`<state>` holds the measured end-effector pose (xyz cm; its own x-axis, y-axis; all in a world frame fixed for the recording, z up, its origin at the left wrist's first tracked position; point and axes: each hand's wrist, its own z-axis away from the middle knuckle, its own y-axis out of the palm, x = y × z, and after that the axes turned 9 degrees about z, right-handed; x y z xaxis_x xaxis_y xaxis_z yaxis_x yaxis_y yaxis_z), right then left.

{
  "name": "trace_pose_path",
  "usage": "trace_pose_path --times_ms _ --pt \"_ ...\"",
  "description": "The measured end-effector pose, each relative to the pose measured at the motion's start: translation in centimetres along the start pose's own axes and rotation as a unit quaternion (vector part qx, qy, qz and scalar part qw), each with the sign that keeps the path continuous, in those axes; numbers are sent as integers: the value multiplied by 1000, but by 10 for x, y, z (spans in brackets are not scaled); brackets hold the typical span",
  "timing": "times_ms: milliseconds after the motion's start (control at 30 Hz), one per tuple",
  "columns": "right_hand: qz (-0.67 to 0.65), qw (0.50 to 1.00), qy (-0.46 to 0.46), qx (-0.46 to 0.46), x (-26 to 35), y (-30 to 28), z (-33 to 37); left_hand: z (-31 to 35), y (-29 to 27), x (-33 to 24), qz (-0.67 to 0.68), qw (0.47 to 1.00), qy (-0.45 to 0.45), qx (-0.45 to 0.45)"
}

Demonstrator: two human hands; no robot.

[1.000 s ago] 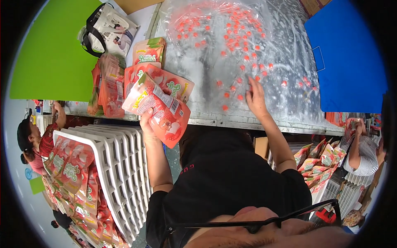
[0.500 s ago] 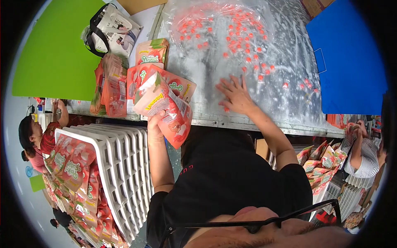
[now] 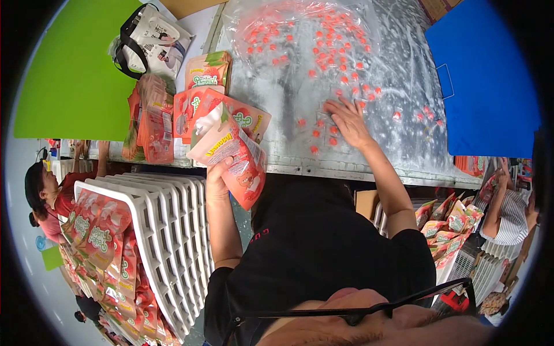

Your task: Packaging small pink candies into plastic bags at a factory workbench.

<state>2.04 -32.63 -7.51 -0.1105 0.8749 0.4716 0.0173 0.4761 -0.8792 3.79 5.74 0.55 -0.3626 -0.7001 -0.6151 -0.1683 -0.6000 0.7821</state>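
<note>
My left hand (image 3: 218,176) is closed round the edge of a red and cream printed pouch (image 3: 239,167), which tilts at the table's near edge. On the metal table my right hand (image 3: 349,122) reaches out with its fingers spread, palm down. Just left of its fingers lie several small red wrapped candies (image 3: 317,133). Beyond it, more red candies (image 3: 340,49) are scattered, some of them on or under a clear plastic bag (image 3: 245,29). Flat pouches (image 3: 190,112) lie on the table past my left hand, and a standing bundle of pouches (image 3: 156,127) is left of them.
A white tote bag (image 3: 153,43) with black handles sits at the far left. Green (image 3: 75,75) and blue (image 3: 485,81) panels flank the table. Stacked white crates (image 3: 167,219) with filled pouches (image 3: 104,236) stand at my left. Other people work on both sides.
My right hand has moved right and a little farther out across the table. Several candies now show left of it, where the hand was. My left hand keeps the pouch in nearly the same place.
</note>
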Motion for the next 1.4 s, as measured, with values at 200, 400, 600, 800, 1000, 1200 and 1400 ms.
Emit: trace_pose_path --times_ms 200,400,600,800,1000,1200,1400 --pt "142 982 41 -117 -15 9 -3 10 -10 -4 -23 999 24 -33" --pt "188 974 -122 -31 71 5 14 18 -17 -3 -67 995 35 -72" --pt "88 975 -196 -65 58 43 11 14 15 -5 -254 967 1 -25" --pt "82 976 -149 -132 28 60 4 -2 46 15 -517 847 109 60" --pt "-677 695 195 -142 91 -24 -18 -13 67 42 -693 686 219 36" --pt "-717 667 141 -147 152 -46 -24 -23 70 60 -716 645 267 23" --pt "-671 712 86 -188 163 -45 -22 -28 72 68 -718 624 310 11"
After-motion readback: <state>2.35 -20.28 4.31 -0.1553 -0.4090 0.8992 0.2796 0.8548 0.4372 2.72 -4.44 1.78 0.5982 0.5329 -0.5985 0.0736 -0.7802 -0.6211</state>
